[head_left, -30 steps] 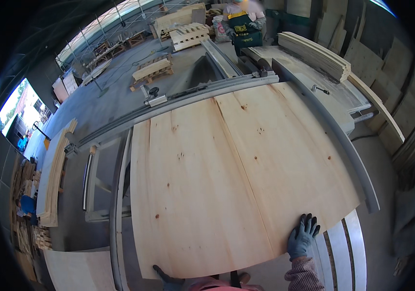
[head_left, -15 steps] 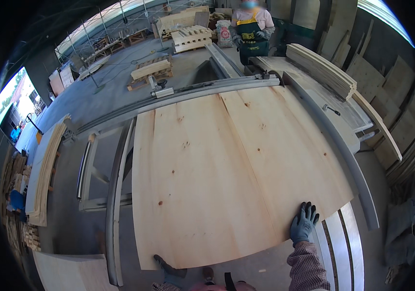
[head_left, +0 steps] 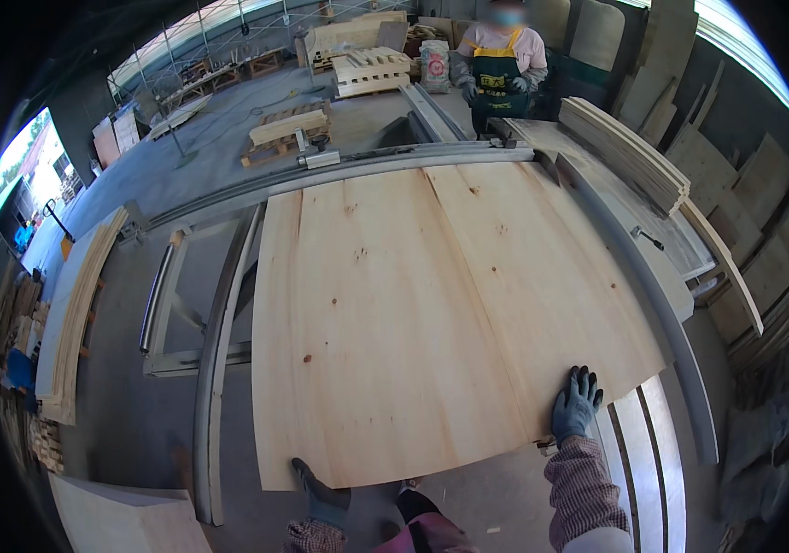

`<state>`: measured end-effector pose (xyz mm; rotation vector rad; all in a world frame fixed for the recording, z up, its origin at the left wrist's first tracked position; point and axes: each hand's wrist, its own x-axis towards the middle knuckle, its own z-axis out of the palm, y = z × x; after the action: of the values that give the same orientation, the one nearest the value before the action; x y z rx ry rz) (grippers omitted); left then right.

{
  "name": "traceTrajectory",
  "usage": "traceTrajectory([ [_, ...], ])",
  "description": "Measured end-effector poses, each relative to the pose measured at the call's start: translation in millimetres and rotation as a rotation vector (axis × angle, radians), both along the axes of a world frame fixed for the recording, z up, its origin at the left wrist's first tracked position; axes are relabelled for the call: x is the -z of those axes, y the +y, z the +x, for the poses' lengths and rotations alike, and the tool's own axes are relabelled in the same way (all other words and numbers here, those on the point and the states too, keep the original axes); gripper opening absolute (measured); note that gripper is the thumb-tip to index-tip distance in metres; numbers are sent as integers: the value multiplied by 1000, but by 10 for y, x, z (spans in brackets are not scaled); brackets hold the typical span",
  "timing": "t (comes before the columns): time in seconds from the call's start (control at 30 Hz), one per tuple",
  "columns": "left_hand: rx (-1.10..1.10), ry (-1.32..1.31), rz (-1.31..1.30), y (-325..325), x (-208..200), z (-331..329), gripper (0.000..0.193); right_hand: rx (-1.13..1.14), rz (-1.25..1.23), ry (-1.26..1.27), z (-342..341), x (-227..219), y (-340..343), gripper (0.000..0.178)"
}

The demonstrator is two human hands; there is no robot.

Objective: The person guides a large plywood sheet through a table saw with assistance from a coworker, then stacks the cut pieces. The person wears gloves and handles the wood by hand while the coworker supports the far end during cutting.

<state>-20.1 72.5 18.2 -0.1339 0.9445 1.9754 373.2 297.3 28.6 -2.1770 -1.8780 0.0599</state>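
Note:
A large pale plywood sheet (head_left: 413,341) with knots and brown streaks lies flat in front of me. My left hand (head_left: 324,502), in a dark-tipped work glove, grips its near left edge, thumb on top; the fingers beneath are hidden. Near the right corner my gloved right hand (head_left: 578,405) rests flat on top, fingers pointing away. Along the far edge of the sheet runs a metal rail (head_left: 385,166) carrying a small clamp-like block (head_left: 321,159). A long metal fence (head_left: 648,304) borders the right side, and slatted metal bed (head_left: 638,461) shows below the right corner.
Across the machine stands a person (head_left: 503,78) in a dark apron. Wooden strips (head_left: 629,157) are stacked on the machine table at right. A bare frame with a roller (head_left: 162,290) lies left of the sheet, beyond it a stack of panels (head_left: 81,323).
The sheet and the rail at its far edge have slid a little away from me, relative to the fence. Both hands keep their places on the sheet. My view has shifted slightly.

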Motion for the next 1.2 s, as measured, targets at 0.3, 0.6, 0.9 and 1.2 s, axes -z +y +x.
traceTrajectory([
  [0.3, -24, 12, -23, -34, -74, 16, 71, 12, 8, 4, -11, 2, -33, 63],
  [0.6, -48, -16, 53, -82, -83, 41, 53, 7, -7, 24, -42, -53, -40, 63],
  [0.9, -31, 44, 92, -100, -5, 27, 54, -8, 17, 30, -14, -55, -100, 61],
  [1.2, -51, 151, 14, -153, -11, -6, 57, -13, 16, 66, -75, -136, -215, 60],
])
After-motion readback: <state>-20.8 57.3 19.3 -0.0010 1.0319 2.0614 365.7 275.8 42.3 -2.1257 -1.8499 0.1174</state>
